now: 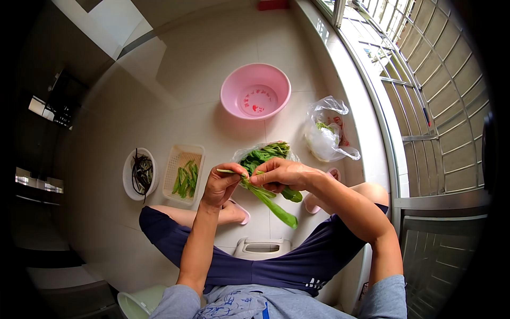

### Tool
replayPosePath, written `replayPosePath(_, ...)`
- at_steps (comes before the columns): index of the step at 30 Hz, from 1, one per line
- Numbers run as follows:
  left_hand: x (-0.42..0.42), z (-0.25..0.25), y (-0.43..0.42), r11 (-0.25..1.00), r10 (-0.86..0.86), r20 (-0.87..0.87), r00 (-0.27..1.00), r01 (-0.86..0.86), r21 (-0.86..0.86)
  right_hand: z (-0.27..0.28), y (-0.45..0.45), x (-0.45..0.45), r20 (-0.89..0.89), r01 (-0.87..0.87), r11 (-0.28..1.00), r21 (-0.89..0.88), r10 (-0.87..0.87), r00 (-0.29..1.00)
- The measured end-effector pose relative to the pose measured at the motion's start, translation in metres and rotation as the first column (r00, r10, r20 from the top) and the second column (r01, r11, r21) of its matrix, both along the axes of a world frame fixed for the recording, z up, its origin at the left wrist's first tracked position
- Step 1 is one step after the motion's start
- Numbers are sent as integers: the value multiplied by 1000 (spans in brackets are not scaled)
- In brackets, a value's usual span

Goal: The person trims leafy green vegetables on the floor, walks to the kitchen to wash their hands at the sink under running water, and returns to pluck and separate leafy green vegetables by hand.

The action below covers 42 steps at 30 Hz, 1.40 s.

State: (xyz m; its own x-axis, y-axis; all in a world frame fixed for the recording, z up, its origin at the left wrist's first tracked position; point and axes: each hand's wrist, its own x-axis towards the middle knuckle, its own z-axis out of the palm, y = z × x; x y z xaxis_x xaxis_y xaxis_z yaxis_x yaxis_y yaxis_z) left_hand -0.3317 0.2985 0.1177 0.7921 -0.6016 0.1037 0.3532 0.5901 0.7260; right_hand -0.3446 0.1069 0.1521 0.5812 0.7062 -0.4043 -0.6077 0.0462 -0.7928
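Observation:
In front of my lap, both hands meet on a stalk of leafy greens (273, 207). My left hand (219, 184) pinches its pale stem end between thumb and fingers. Close beside it, my right hand (280, 174) is closed on the same greens at the base of the leaves, thumb against the stalk. The long leaves hang down toward my knees. Just beyond my hands, a heap of leafy greens (260, 155) lies in a clear plastic bag on the floor, partly hidden by my right hand.
A pink basin (228, 101) stands farther out. To its right is a white plastic bag (321, 143) with greens. On the left are a rectangular basket (200, 159) holding green pieces and a round white basket (127, 183) with dark, long strips. A stool (245, 249) is between my legs.

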Motion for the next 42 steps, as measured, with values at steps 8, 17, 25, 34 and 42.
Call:
replayPosePath(8, -2, 2, -5, 976, 131, 53, 990, -139, 170, -4, 1, 0, -67, 26, 996, 83, -20, 998)
replayPosePath(17, 2, -2, -13, 934, 226, 129, 966, -252, 252, -26, 6, 2, -215, 363, 927, 97, -336, 917)
replayPosePath(25, 13, -5, -57, 884, 323, 138, 936, -351, 308, -30, -17, 8, -278, 629, 777, 16, -601, 750)
replayPosePath(34, 37, -28, -159, 991, 123, -457, 881, -137, 2, -14, -118, 6, 13, 958, 260, 122, -965, 260)
replayPosePath(42, 79, -100, -279, 832, -83, -453, 888, 312, 459, 0, -221, -37, -73, 951, -74, 299, -996, -54)
